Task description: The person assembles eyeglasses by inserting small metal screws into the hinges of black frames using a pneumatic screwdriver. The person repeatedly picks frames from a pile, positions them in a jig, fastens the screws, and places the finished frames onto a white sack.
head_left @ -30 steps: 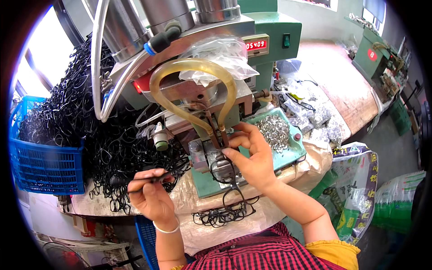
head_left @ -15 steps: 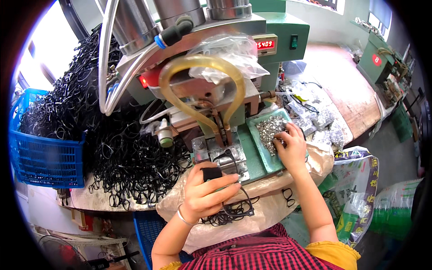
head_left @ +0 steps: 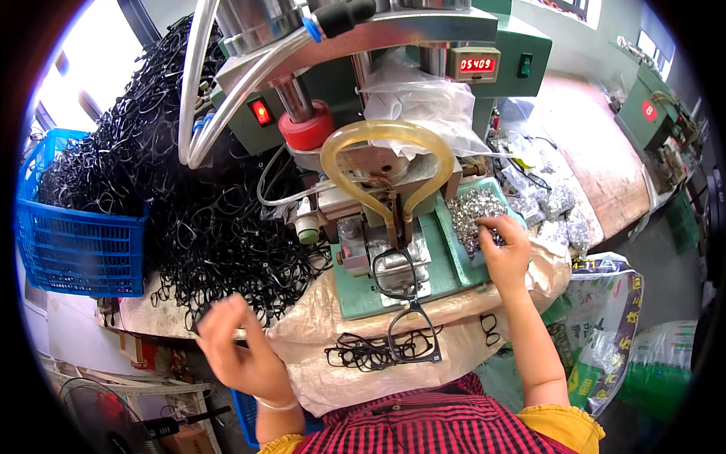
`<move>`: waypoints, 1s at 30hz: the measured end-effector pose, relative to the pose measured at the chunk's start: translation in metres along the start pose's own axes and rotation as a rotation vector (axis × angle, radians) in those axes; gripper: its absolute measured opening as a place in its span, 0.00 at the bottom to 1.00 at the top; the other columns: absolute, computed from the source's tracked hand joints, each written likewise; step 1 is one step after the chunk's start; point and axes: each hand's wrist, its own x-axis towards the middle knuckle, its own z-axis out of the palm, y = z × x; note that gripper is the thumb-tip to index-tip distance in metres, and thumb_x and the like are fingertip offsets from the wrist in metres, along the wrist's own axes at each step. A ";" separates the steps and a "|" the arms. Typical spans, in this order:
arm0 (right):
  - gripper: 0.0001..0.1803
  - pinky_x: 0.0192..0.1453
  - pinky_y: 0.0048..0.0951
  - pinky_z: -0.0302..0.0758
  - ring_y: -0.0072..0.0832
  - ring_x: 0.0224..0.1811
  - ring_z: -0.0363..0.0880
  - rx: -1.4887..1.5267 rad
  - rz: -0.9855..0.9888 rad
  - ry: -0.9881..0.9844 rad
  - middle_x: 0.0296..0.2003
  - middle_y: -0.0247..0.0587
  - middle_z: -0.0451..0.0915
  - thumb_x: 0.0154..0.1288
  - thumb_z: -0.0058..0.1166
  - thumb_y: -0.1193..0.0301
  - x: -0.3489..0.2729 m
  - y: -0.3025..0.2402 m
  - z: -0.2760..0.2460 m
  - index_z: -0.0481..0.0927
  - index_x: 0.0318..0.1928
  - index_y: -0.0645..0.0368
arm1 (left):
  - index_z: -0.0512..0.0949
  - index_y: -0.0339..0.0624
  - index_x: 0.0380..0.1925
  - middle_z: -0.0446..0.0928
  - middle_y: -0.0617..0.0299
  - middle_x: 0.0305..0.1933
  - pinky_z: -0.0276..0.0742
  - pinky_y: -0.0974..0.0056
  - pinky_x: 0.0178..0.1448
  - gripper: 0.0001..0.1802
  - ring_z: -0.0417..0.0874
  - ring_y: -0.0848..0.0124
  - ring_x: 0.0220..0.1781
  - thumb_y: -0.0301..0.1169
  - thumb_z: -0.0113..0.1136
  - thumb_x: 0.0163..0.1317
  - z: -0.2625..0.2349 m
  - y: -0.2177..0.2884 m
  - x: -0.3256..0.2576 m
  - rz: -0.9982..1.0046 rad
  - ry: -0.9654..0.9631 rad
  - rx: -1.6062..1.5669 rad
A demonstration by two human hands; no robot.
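Over the tray edge (head_left: 470, 274), right hand (head_left: 507, 248).

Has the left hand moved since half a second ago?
Yes, leftward: the left hand was in front of the green machine base, now left of it.

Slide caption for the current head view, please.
Right hand at a green tray of small shiny parts; black eyeglass frame at the green machine.
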 end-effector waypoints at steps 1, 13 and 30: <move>0.06 0.45 0.35 0.75 0.38 0.37 0.80 0.040 0.008 -0.005 0.31 0.40 0.83 0.55 0.61 0.78 0.003 -0.003 0.001 0.86 0.35 0.58 | 0.83 0.37 0.34 0.82 0.58 0.40 0.75 0.58 0.54 0.08 0.81 0.63 0.45 0.14 0.63 0.57 0.004 -0.001 0.019 -0.019 -0.087 0.062; 0.10 0.45 0.34 0.77 0.39 0.38 0.82 -0.112 0.019 0.017 0.34 0.42 0.84 0.53 0.65 0.80 -0.021 0.007 -0.021 0.85 0.37 0.59 | 0.81 0.42 0.20 0.76 0.60 0.37 0.66 0.53 0.44 0.08 0.74 0.55 0.43 0.32 0.71 0.48 0.099 -0.093 -0.028 -0.003 -0.416 0.539; 0.21 0.50 0.26 0.76 0.23 0.41 0.81 0.672 0.181 -0.199 0.37 0.38 0.83 0.55 0.61 0.79 0.009 -0.104 0.030 0.76 0.51 0.66 | 0.74 0.38 0.46 0.80 0.59 0.39 0.83 0.68 0.38 0.07 0.86 0.69 0.36 0.30 0.53 0.75 0.064 -0.066 -0.050 -0.881 -0.104 -0.862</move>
